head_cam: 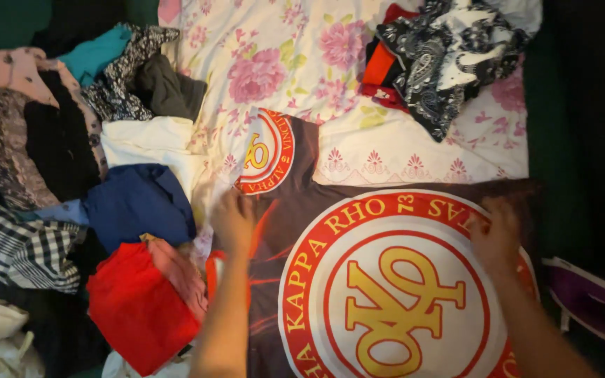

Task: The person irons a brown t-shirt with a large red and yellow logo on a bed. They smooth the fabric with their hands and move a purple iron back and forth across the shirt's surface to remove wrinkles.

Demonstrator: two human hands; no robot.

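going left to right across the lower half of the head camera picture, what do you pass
Checked black-and-white cloth → red garment → left hand → dark shirt with a round red and gold emblem → right hand → purple bag.

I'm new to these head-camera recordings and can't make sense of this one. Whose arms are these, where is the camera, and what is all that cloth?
There is only one picture, taken by a camera worn on a person's head, looking down at their own two bare hands. No machine is involved. The left hand and the right hand both press flat on a dark brown shirt with a big round red, white and yellow emblem, spread over a floral bedsheet. Neither hand seems to grip anything. On the left lies a heap of clothes, among them a blue garment, a red one and a checked one. A black-and-white patterned cloth sits at top right.
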